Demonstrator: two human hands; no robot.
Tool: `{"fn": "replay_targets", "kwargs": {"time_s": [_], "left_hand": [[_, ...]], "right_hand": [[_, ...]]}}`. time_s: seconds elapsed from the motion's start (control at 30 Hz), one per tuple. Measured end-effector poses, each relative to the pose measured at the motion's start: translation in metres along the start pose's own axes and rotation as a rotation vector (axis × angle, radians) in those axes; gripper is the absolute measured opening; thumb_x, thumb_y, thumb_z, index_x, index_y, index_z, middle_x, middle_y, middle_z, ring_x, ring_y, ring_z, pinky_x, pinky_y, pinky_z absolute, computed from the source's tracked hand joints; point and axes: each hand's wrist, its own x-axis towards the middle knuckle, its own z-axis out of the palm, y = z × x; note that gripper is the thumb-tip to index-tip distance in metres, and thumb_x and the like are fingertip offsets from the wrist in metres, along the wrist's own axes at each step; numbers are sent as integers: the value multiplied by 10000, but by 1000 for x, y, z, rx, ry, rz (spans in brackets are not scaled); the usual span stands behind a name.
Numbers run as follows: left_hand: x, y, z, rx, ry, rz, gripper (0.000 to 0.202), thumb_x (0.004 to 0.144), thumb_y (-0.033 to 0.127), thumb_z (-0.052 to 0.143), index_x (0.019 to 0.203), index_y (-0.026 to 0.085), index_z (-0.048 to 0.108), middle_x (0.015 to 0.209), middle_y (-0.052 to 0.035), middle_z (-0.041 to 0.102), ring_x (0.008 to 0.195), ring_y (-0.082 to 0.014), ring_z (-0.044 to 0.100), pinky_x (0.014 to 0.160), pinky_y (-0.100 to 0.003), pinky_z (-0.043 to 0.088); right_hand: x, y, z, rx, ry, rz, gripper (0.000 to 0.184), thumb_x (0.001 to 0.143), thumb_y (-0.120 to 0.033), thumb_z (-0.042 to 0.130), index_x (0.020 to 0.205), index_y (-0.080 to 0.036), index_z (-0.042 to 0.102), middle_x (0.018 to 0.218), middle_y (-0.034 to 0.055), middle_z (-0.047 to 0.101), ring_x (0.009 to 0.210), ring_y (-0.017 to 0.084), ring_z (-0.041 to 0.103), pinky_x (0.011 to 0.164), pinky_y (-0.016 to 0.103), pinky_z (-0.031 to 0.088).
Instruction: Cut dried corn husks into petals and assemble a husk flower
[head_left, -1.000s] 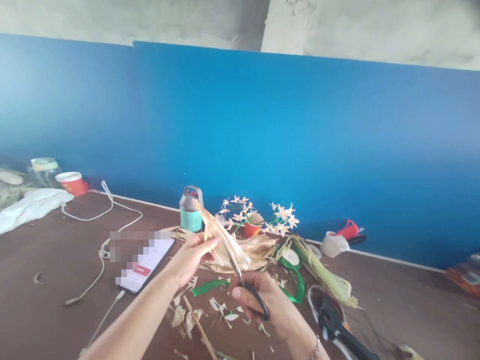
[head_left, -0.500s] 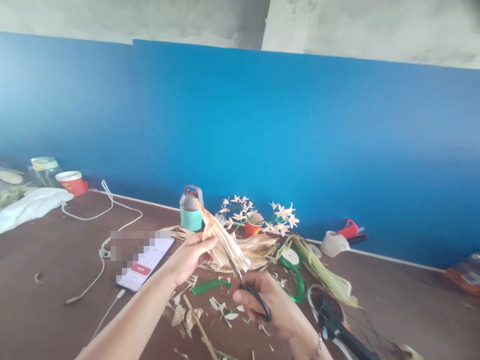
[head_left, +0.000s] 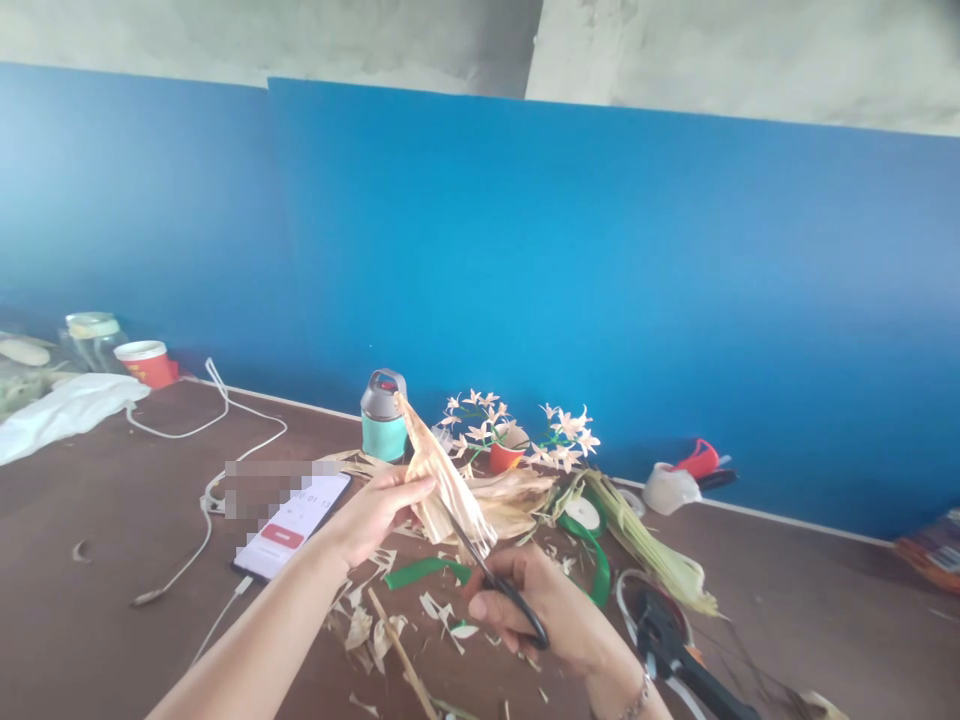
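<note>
My left hand (head_left: 379, 512) pinches a dried, pale corn husk (head_left: 439, 475) and holds it upright above the brown table (head_left: 112, 520). My right hand (head_left: 544, 610) grips black-handled scissors (head_left: 499, 585), whose blades reach up into the husk's frayed lower edge. Small husk cuttings (head_left: 442, 620) and a green ribbon strip (head_left: 424, 572) lie on the table just below my hands.
A phone (head_left: 292, 525) with a white cable (head_left: 217, 440) lies at left. A teal bottle (head_left: 382, 415), husk flowers (head_left: 517, 435) in a red cup, a green ribbon roll (head_left: 585, 520), green leaves (head_left: 645, 545) and a black tool (head_left: 675, 655) sit behind and right.
The scissor blades have closed further into the husk's lower edge, and my right hand has shifted slightly right and down. My left hand keeps its hold on the husk.
</note>
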Motion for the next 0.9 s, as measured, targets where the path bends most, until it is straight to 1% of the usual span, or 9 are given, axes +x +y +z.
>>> {"fn": "replay_targets", "kwargs": {"time_s": [0.07, 0.17, 0.3, 0.4, 0.5, 0.63, 0.9], "left_hand": [[0, 0, 0, 7, -4, -4, 177, 726, 334, 667, 749, 158, 676, 646, -21, 630, 572, -130, 561, 548, -236, 423], [-1, 0, -1, 20, -14, -15, 190, 716, 333, 674, 784, 156, 683, 684, -30, 643, 589, -143, 571, 566, -247, 440], [0, -1, -3, 38, -24, -39, 203, 721, 333, 664, 823, 158, 679, 738, -46, 661, 628, -160, 584, 553, -246, 431], [0, -2, -3, 43, -30, -42, 200, 726, 326, 656, 839, 162, 673, 764, -50, 666, 656, -167, 591, 557, -246, 425], [-1, 0, -2, 61, -21, -34, 195, 726, 328, 654, 831, 164, 675, 771, -51, 667, 675, -176, 598, 587, -259, 428], [-3, 3, 0, 80, -9, -39, 182, 718, 326, 659, 808, 168, 673, 733, -41, 659, 660, -178, 590, 596, -267, 420], [-5, 5, 0, 107, 0, -23, 163, 692, 331, 672, 718, 171, 665, 659, -30, 626, 616, -173, 558, 563, -270, 391]], "right_hand": [[0, -2, 0, -22, -5, 6, 375, 657, -473, 713, 754, -118, 641, 406, -68, 464, 330, 36, 353, 317, 151, 257], [-1, -3, -2, -71, -14, 11, 377, 653, -470, 717, 760, -117, 641, 410, -67, 465, 330, 39, 363, 317, 154, 261], [-2, 0, -5, -121, -22, 15, 367, 653, -464, 720, 776, -126, 649, 470, -52, 508, 352, 42, 393, 315, 150, 274], [-2, 2, -6, -128, -25, 30, 362, 659, -464, 718, 787, -131, 654, 494, -44, 524, 361, 44, 412, 315, 147, 286], [-1, 5, -6, -113, -37, 9, 367, 670, -472, 706, 797, -131, 662, 487, -42, 524, 367, 48, 417, 318, 148, 296], [0, 6, -7, -113, -51, -16, 375, 676, -480, 699, 798, -127, 663, 480, -46, 518, 368, 46, 416, 320, 146, 306], [-2, 9, -10, -127, -62, 6, 357, 683, -468, 696, 790, -129, 661, 501, -45, 532, 346, 30, 394, 305, 136, 276]]}}
